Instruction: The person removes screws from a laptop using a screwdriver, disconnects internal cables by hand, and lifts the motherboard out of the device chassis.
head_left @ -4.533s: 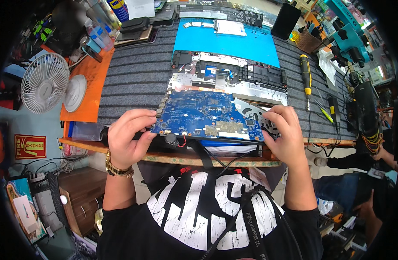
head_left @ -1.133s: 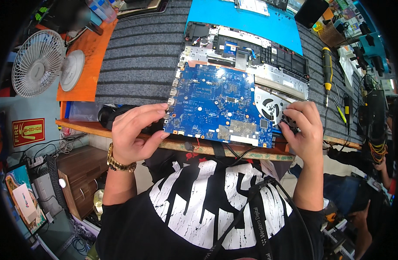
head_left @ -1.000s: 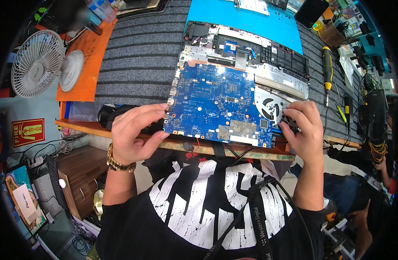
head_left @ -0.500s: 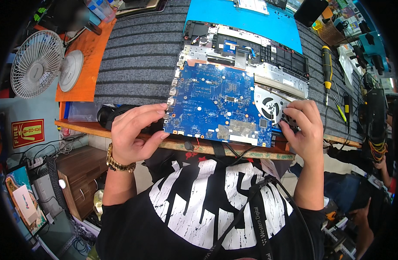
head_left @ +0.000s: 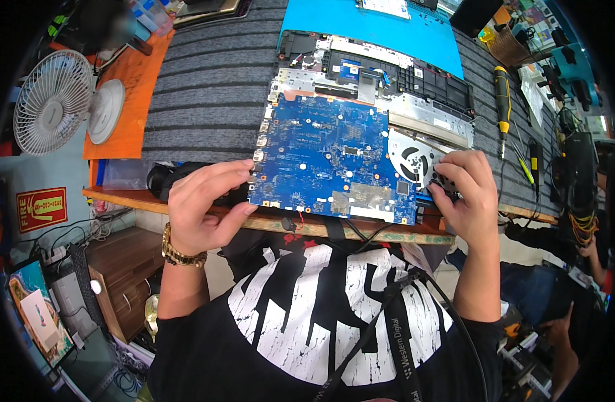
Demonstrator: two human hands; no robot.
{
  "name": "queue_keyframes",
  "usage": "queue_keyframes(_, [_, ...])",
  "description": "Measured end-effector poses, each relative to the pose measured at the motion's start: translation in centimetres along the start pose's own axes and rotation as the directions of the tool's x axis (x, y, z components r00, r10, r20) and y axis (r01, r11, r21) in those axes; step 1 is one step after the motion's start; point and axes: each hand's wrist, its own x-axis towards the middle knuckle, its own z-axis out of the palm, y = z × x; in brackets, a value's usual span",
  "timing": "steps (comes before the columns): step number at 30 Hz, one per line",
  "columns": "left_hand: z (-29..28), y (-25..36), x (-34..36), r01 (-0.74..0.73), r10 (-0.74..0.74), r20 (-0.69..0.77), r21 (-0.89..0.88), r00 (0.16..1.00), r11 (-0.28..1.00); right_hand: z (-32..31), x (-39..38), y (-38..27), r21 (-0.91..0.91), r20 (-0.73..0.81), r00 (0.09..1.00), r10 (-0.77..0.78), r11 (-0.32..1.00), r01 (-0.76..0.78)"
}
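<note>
A blue laptop motherboard lies at the table's near edge, in front of an opened laptop chassis. My left hand grips the board's left side by the ports, fingertips above and thumb near the lower corner. To the board's right sits a silver cooling fan with a round grille. The fingers and thumb of my right hand are curled round the fan's right edge. Beneath the board, the contact is hidden. A short red wire hangs from the board's front edge.
A blue mat lies beyond the chassis on the grey striped cloth. A yellow-black screwdriver and a green-handled tool lie at the right. A white fan stands at the left beside an orange mat.
The whole view has shifted slightly, so the board and table appear a little farther left. Both hands keep nearly the same hold.
</note>
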Motion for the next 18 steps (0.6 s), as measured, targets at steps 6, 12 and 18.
queue_keyframes(6, [0.07,0.35,-0.16,0.075,-0.076,-0.005,-0.026,0.997,0.997,0.13,-0.17,0.19,-0.004,-0.003,1.0,-0.005,1.0,0.005])
queue_keyframes(12, [0.05,0.36,-0.12,0.074,-0.074,-0.008,-0.022,0.997,0.997,0.07,-0.14,0.32,-0.003,0.004,1.0,-0.016,1.0,0.016])
queue_keyframes(18, [0.06,0.36,-0.11,0.073,-0.073,-0.011,-0.025,0.997,0.997,0.04,-0.07,0.15,0.001,-0.003,1.0,0.0,1.0,0.0])
